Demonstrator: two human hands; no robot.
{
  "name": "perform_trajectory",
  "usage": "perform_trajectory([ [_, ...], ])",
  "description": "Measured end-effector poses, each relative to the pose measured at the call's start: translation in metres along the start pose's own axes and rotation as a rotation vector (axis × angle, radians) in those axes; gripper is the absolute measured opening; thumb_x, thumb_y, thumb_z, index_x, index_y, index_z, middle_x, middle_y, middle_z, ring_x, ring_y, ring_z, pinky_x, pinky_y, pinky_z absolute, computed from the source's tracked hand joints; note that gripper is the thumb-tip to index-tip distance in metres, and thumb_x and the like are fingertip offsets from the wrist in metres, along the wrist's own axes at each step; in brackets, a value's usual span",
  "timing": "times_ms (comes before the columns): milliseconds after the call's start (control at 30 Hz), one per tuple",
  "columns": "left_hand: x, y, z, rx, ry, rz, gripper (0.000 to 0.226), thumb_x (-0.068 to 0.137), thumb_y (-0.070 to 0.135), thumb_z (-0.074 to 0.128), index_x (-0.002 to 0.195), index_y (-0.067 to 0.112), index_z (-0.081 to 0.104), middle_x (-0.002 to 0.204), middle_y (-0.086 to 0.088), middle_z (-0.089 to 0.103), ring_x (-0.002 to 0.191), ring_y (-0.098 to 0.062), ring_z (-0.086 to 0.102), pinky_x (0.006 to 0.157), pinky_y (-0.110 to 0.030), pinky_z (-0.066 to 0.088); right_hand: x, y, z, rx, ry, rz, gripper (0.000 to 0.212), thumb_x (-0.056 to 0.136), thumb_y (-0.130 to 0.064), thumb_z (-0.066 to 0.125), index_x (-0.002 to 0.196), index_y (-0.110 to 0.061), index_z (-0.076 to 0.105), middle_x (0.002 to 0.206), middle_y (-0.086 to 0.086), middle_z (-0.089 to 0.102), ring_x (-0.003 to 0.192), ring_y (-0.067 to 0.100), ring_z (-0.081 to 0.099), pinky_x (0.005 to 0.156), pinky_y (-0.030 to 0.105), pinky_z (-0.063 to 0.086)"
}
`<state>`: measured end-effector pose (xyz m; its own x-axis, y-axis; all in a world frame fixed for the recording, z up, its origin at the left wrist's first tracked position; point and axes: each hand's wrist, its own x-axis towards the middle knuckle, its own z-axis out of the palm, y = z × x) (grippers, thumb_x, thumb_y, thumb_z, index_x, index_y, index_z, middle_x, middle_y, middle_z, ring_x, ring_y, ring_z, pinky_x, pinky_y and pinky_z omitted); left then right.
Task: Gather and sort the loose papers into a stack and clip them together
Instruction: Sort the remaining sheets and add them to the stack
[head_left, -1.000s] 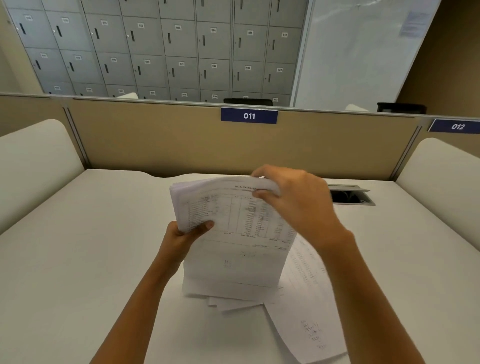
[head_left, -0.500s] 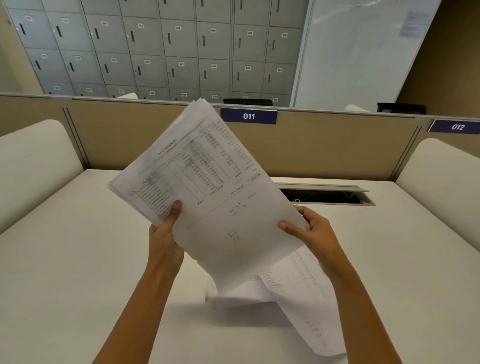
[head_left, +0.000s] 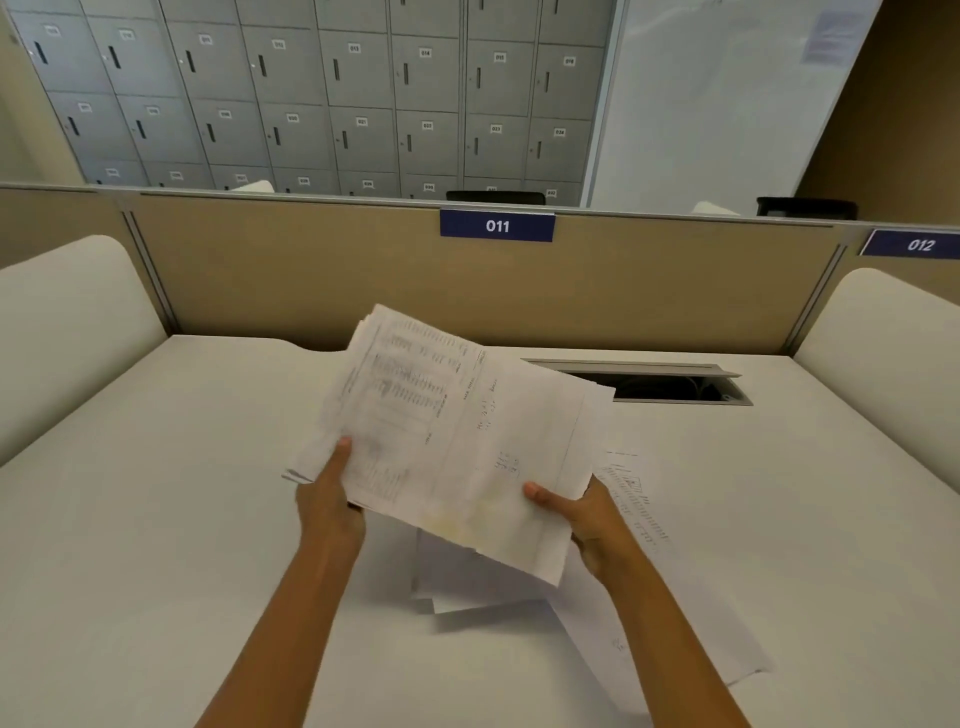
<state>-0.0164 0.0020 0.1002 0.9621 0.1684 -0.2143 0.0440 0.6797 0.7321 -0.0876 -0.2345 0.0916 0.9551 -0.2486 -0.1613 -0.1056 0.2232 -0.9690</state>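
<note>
1. Currently, both hands are gripping one sheaf of papers (head_left: 457, 431) above the desk (head_left: 156, 519). The left hand (head_left: 327, 512) is pinching its near-left corner with the thumb on top. The right hand (head_left: 587, 525) is pinching its near-right edge in the same way, and the remaining fingers of both hands are curling beneath, out of sight.
2. The sheaf is spanning the gap between the two thumbs and extending away from them toward the partition. Its long axis is running crosswise, from the left-hand fingers toward the right-hand ones, skewed so that the right end is sitting nearer the person. The sheet edges are fanning unevenly at the far right.
3. Loose sheets (head_left: 675, 597) are lying flat on the desk, below and to the right of the right-hand fingers and partly under the sheaf. The right hand is sitting nearer to them.
4. By this reading, the coming move is turning on bringing the sheaf down onto those sheets, or on squaring its edges; gathering is looking unfinished.
5. No clip is showing in view.
</note>
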Motion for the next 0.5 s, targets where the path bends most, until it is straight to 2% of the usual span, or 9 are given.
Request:
perform_trajectory([
  [100,0.016,0.004,-0.027,0.359,0.006,-0.033,0.047,0.083,0.002,0.062,0.128,0.010,0.052,0.121,-0.013,0.059,0.093,-0.026,0.062,0.060,-0.023,0.058,0.012,0.005,-0.020,-0.129,0.076,0.130,0.069,0.063,-0.015,0.084,0.124,-0.014,0.050,0.117,0.007,0.064,0.101,0.029,0.062,0.075,0.040,0.055],
  [200,0.021,-0.006,-0.045,0.677,-0.015,-0.148,0.050,0.081,0.000,0.064,0.129,0.005,0.052,0.127,-0.020,0.056,0.101,-0.036,0.060,0.083,-0.037,0.053,0.018,0.018,-0.028,-0.180,0.113,0.248,0.061,0.071,0.002,0.075,0.126,-0.005,0.049,0.126,0.015,0.058,0.111,0.037,0.056,0.088,0.049,0.050],
  [267,0.017,-0.015,-0.051,0.849,-0.024,-0.171,0.050,0.081,-0.001,0.064,0.128,0.002,0.051,0.129,-0.018,0.055,0.106,-0.037,0.058,0.093,-0.040,0.048,0.019,0.026,-0.030,-0.205,0.158,0.278,0.061,0.075,0.009,0.067,0.130,-0.002,0.044,0.128,0.014,0.055,0.115,0.038,0.052,0.092,0.048,0.047],
  [333,0.013,-0.022,-0.052,1.006,-0.034,-0.136,0.034,0.083,-0.004,0.060,0.116,0.002,0.060,0.120,-0.010,0.058,0.098,-0.029,0.057,0.086,-0.033,0.046,0.019,0.033,-0.030,-0.290,0.229,0.264,0.062,0.081,0.008,0.057,0.137,-0.006,0.035,0.131,0.010,0.051,0.113,0.033,0.050,0.094,0.043,0.044],
  [367,0.009,-0.023,-0.050,1.075,-0.050,-0.121,0.024,0.084,-0.005,0.056,0.101,0.008,0.065,0.116,-0.012,0.059,0.093,-0.027,0.055,0.081,-0.030,0.043,0.019,0.035,-0.029,-0.360,0.250,0.246,0.059,0.084,0.005,0.052,0.139,-0.009,0.034,0.133,0.011,0.049,0.113,0.031,0.049,0.094,0.040,0.042],
  [400,0.008,-0.024,-0.047,1.142,-0.072,-0.104,0.025,0.086,-0.005,0.051,0.088,0.017,0.063,0.115,-0.013,0.060,0.092,-0.027,0.054,0.078,-0.029,0.041,0.018,0.036,-0.028,-0.428,0.257,0.224,0.056,0.088,0.003,0.047,0.140,-0.011,0.033,0.136,0.009,0.047,0.116,0.029,0.048,0.095,0.036,0.040],
  [433,0.009,-0.025,-0.045,1.217,-0.097,-0.106,0.027,0.087,-0.004,0.048,0.088,0.020,0.061,0.119,-0.015,0.059,0.094,-0.028,0.054,0.077,-0.029,0.041,0.018,0.038,-0.027,-0.497,0.265,0.202,0.054,0.091,0.001,0.042,0.142,-0.013,0.032,0.138,0.008,0.045,0.122,0.029,0.045,0.098,0.034,0.039],
  [467,0.009,-0.024,-0.042,1.299,-0.120,-0.103,0.028,0.088,-0.002,0.045,0.100,0.017,0.060,0.127,-0.016,0.056,0.101,-0.031,0.055,0.080,-0.031,0.042,0.018,0.040,-0.026,-0.571,0.272,0.186,0.054,0.092,0.000,0.039,0.144,-0.012,0.028,0.141,0.007,0.042,0.127,0.029,0.041,0.103,0.034,0.036],
  [500,0.011,-0.024,-0.041,1.383,-0.129,-0.101,0.036,0.090,-0.001,0.043,0.122,0.009,0.054,0.135,-0.017,0.050,0.112,-0.033,0.052,0.087,-0.032,0.043,0.018,0.041,-0.024,-0.650,0.277,0.185,0.056,0.093,0.000,0.036,0.146,-0.011,0.023,0.146,0.008,0.036,0.132,0.029,0.036,0.107,0.036,0.032],
])
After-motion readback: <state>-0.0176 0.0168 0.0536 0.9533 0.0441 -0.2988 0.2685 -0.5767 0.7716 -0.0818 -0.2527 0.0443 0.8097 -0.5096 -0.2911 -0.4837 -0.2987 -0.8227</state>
